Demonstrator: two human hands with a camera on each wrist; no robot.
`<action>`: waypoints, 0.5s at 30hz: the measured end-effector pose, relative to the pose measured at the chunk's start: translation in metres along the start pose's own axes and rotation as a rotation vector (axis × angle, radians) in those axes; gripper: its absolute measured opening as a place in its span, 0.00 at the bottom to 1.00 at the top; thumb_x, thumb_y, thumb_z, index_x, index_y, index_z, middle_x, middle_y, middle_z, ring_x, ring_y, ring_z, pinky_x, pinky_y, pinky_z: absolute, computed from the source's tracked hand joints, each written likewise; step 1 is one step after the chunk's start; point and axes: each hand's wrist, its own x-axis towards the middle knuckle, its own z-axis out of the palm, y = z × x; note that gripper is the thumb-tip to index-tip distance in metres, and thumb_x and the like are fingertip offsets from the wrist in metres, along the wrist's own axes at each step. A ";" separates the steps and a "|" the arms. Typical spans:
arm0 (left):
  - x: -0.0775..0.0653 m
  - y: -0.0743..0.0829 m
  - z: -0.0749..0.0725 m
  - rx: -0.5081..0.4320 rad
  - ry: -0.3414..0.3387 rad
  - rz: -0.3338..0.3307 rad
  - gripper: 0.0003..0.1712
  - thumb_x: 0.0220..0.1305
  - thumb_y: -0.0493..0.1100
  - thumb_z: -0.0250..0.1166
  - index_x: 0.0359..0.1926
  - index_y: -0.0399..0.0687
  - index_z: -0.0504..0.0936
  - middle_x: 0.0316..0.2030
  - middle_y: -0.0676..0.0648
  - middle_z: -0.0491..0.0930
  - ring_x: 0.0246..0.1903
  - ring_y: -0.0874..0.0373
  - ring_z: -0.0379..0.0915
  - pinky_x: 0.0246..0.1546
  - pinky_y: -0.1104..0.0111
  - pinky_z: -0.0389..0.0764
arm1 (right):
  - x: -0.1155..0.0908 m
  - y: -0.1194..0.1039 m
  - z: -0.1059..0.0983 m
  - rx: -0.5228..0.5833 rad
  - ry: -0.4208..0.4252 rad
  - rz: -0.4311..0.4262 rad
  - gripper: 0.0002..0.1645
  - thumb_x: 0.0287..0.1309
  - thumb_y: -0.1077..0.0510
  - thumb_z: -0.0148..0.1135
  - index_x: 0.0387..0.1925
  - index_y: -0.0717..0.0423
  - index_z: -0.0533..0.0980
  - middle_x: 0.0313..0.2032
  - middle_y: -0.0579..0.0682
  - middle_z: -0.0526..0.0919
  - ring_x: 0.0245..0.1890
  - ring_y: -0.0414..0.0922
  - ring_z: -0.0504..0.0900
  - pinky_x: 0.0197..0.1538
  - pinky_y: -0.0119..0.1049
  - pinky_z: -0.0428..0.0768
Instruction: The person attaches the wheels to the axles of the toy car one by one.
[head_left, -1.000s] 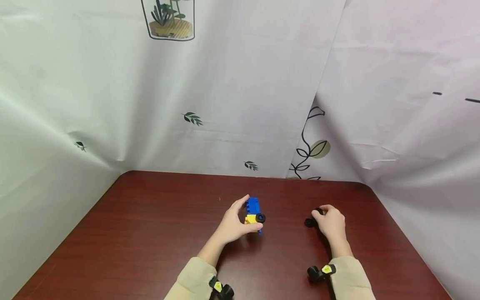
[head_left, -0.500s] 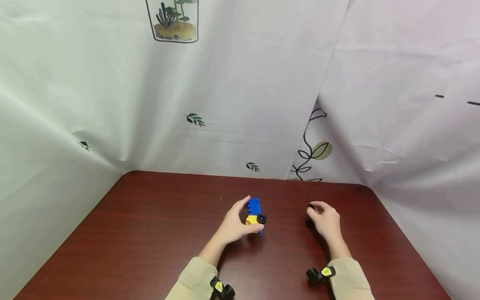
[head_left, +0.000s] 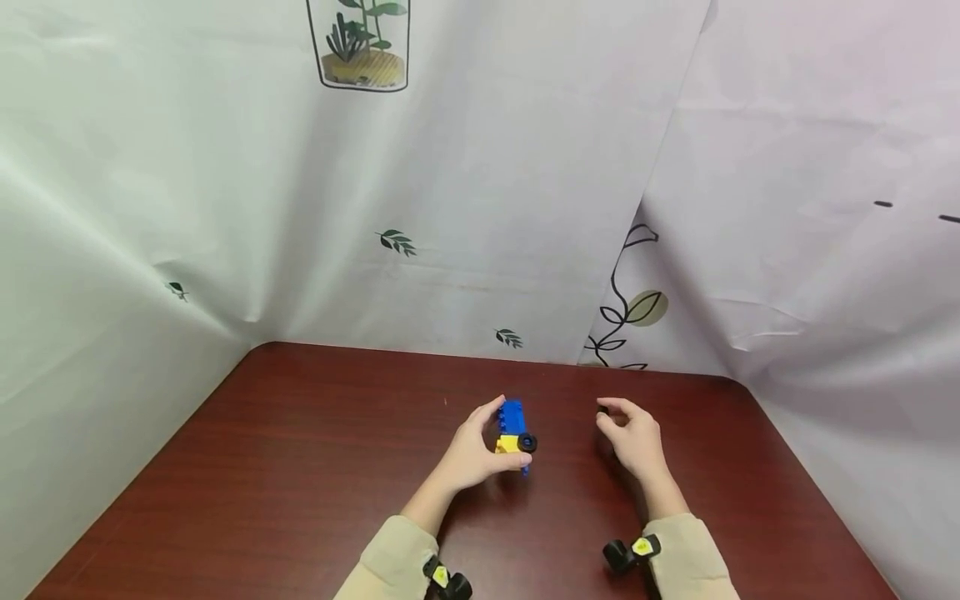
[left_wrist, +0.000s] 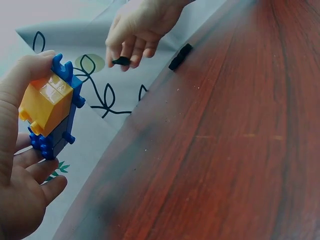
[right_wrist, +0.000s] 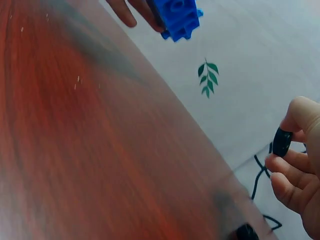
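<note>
My left hand [head_left: 471, 454] holds a small toy vehicle of blue and yellow building blocks [head_left: 513, 418] between thumb and fingers, up off the table. One black wheel [head_left: 527, 442] sits on its near side in the head view. Blue wheel pegs [left_wrist: 69, 137] stick out bare in the left wrist view. To the right, my right hand [head_left: 636, 442] pinches a loose black toy wheel [right_wrist: 282, 142] between thumb and fingertips, with a gap between the two hands. The fingers hide most of that wheel in the head view.
More black wheels [left_wrist: 180, 57] lie on the reddish-brown wooden table [head_left: 337, 467], seen in the left wrist view beyond my right hand. A pale curtain with leaf prints [head_left: 465, 208] hangs right behind the table's far edge. Black wrist cameras [head_left: 632, 553] are strapped to both sleeves.
My right hand has picked up a black wheel and moved left with it toward the toy vehicle. The left hand keeps its hold almost unmoved; the head view has shifted slightly.
</note>
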 end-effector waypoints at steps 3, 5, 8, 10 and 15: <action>0.001 -0.001 0.001 -0.037 -0.014 -0.001 0.55 0.46 0.59 0.73 0.72 0.54 0.56 0.66 0.43 0.62 0.63 0.46 0.65 0.58 0.53 0.74 | 0.003 -0.006 0.005 0.018 -0.017 -0.020 0.17 0.57 0.59 0.60 0.49 0.55 0.80 0.41 0.57 0.84 0.40 0.49 0.82 0.36 0.33 0.76; 0.001 -0.003 0.002 -0.063 -0.026 -0.001 0.56 0.45 0.58 0.74 0.72 0.54 0.55 0.67 0.42 0.62 0.64 0.47 0.64 0.59 0.53 0.72 | 0.004 -0.010 0.009 0.041 -0.033 -0.028 0.17 0.56 0.60 0.61 0.49 0.55 0.80 0.38 0.55 0.85 0.38 0.47 0.82 0.37 0.33 0.75; 0.001 -0.005 0.004 -0.092 -0.039 -0.002 0.57 0.45 0.56 0.75 0.72 0.53 0.54 0.67 0.43 0.61 0.65 0.47 0.63 0.62 0.53 0.69 | 0.004 -0.015 0.015 0.092 -0.060 -0.026 0.16 0.55 0.61 0.62 0.48 0.55 0.79 0.35 0.54 0.85 0.36 0.44 0.81 0.37 0.32 0.75; 0.001 -0.005 0.005 -0.094 -0.045 0.001 0.59 0.44 0.57 0.76 0.73 0.53 0.53 0.67 0.43 0.61 0.66 0.47 0.62 0.62 0.53 0.68 | 0.003 -0.019 0.018 0.131 -0.075 -0.024 0.16 0.55 0.62 0.63 0.47 0.56 0.79 0.36 0.54 0.85 0.35 0.42 0.81 0.37 0.30 0.75; 0.000 -0.002 0.006 -0.082 -0.058 0.005 0.60 0.43 0.59 0.75 0.73 0.52 0.53 0.67 0.43 0.60 0.66 0.47 0.61 0.62 0.52 0.68 | 0.000 -0.027 0.022 0.233 -0.119 -0.035 0.15 0.54 0.63 0.65 0.45 0.59 0.77 0.39 0.57 0.85 0.36 0.36 0.82 0.37 0.25 0.76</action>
